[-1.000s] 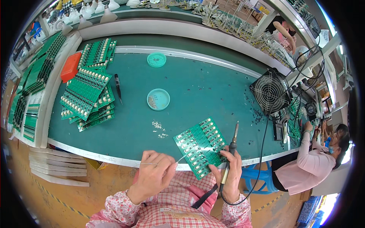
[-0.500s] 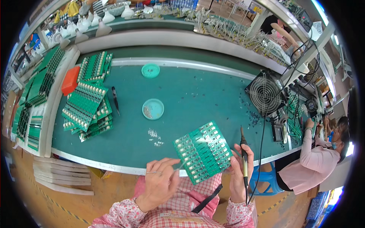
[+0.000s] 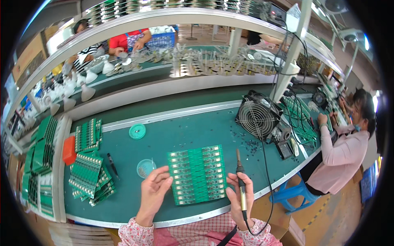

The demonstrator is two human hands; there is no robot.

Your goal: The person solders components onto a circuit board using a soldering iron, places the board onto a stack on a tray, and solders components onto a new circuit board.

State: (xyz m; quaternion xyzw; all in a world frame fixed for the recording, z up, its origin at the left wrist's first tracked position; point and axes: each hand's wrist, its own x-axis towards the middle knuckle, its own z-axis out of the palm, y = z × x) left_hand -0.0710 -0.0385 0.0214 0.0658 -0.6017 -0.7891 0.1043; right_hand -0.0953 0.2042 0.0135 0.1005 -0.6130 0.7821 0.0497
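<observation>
A green circuit board panel (image 3: 197,176), with rows of small white parts along both sides, is held up over the near side of the bench. My left hand (image 3: 154,190) is closed at its left edge, thumb and fingers together. My right hand (image 3: 242,197) grips a soldering iron (image 3: 241,180), its tip pointing up and away and its cord hanging below. Fingers of that hand also reach the board's right edge. Behind my left hand stands a small round dish (image 3: 146,167) of tiny pale parts.
At left lie stacked boards (image 3: 86,174), an orange-red box (image 3: 69,150) and black tweezers (image 3: 112,165). A green round dish (image 3: 137,131) stands farther back. A fan (image 3: 257,118) and scattered dark bits (image 3: 254,151) are at right. A co-worker (image 3: 340,151) sits beyond.
The view has tilted up and turned. The board, formerly slanted, now stands squarer before me. My left hand has moved from its lower left corner to higher on its left edge.
</observation>
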